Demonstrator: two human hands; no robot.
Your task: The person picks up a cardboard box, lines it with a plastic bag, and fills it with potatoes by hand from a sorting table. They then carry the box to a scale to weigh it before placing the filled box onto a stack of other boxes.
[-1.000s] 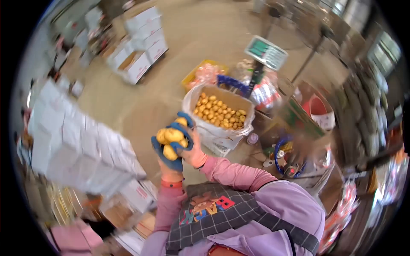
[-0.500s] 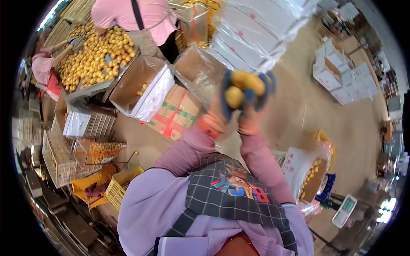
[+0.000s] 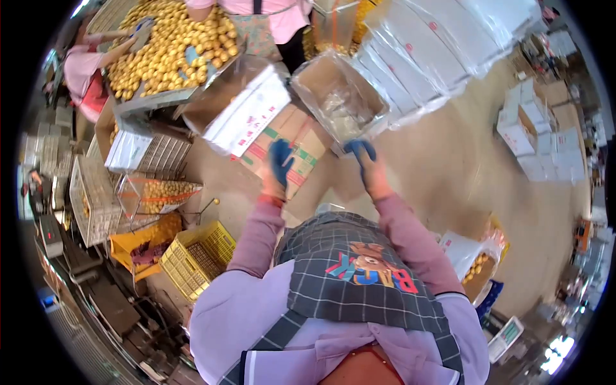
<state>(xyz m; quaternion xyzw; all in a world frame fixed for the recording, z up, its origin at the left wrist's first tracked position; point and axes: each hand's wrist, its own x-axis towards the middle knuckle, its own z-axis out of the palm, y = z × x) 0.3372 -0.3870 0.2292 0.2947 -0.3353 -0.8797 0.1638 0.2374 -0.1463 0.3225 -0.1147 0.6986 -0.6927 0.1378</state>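
Head: lined carton [image 3: 321, 76], long axis diagonal.

Head-worn; set above and behind left hand [image 3: 280, 165] and right hand [image 3: 367, 163]; aimed forward, steeply down.

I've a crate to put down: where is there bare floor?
Widest: the floor between the wrapped white boxes, the carton stack at right and the potato carton below. Smaller: between the slatted crate and the taped carton. Crowded: upper left, with open cartons and the potato heap.
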